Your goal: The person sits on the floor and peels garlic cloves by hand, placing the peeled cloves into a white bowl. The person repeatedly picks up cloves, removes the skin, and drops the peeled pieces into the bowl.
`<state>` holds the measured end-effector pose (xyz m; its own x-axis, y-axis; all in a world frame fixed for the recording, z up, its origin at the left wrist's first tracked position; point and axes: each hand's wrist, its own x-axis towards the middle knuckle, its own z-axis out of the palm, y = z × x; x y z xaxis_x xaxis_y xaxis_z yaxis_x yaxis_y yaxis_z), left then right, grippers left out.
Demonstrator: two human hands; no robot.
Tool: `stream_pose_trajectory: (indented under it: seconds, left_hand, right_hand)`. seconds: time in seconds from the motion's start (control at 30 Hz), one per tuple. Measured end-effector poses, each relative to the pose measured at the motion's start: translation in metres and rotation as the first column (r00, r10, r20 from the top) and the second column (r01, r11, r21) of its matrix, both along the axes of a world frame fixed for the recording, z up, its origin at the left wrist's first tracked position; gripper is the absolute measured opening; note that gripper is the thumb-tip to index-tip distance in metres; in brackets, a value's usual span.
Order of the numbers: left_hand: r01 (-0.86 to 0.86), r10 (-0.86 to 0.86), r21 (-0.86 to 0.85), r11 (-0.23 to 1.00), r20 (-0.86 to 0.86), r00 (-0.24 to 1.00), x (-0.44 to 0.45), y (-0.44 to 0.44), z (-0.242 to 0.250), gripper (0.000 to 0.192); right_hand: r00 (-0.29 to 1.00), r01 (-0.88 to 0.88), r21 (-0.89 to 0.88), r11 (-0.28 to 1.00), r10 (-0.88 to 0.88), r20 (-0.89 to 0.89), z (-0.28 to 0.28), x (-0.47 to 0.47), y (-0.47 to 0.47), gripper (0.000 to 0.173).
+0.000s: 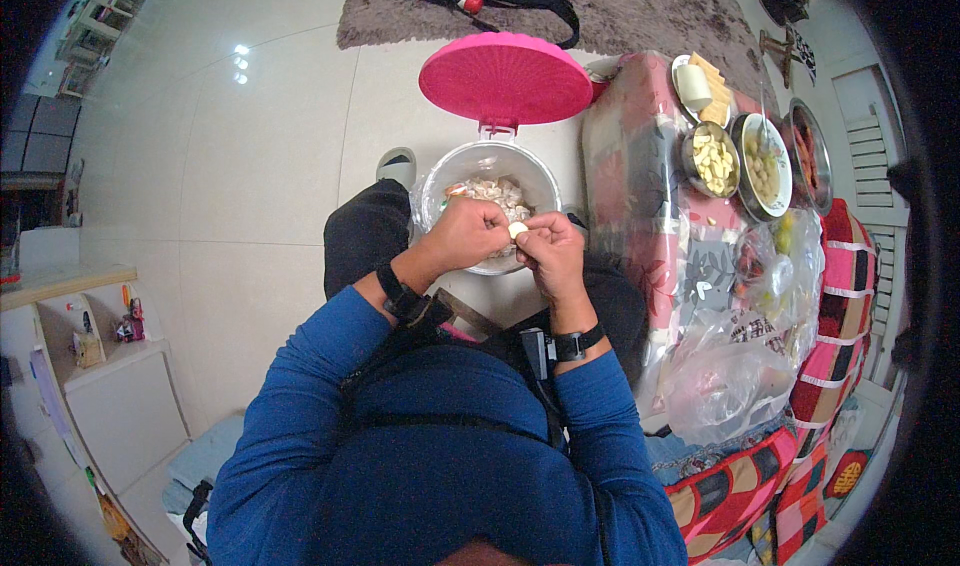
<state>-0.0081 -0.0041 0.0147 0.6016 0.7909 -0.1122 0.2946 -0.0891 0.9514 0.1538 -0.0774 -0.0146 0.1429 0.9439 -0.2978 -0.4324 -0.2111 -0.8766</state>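
Note:
Above a lined trash bin (487, 152) with its pink lid (506, 78) raised, both my hands meet at a small pale piece, likely a garlic clove (517, 229). My right hand (553, 249) pinches it between thumb and forefinger. The fingers of my left hand (469, 232) are curled right beside it; whether they grip it too I cannot tell. Papery, pale peelings (499, 191) lie inside the bin. On the cloth-covered table at the right, a metal bowl (714, 162) holds many pale yellow pieces like peeled cloves.
Beside that bowl are a white bowl (765, 165) with food and a spoon, a metal basin (808, 153) of reddish food, and a plate with crackers (709, 90) and a white cylinder. Plastic bags (739, 378) lie nearer on the table. A slipper (396, 167) shows left of the bin.

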Motion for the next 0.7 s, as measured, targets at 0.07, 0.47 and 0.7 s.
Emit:
stream_pose_trajectory:
  seconds: [0.07,0.47,0.7]
  left_hand:
    - [-0.017,0.018,0.025,1.0,-0.024,1.0,0.001,-0.001,-0.002,0.009]
    - [-0.079,0.083,-0.055,0.995,0.07,0.994,0.002,-0.002,-0.016,0.009]
    - [-0.105,0.109,-0.177,0.978,0.011,0.994,0.003,-0.006,-0.018,0.009]
  right_hand:
    - [1.0,-0.008,0.026,1.0,0.008,0.028,0.0,0.0,0.0,0.013]
    - [0.998,-0.059,-0.027,0.998,0.058,-0.034,-0.003,0.001,-0.001,0.014]
    - [0.992,-0.066,-0.037,0.997,0.062,-0.111,-0.002,0.0,0.001,0.014]
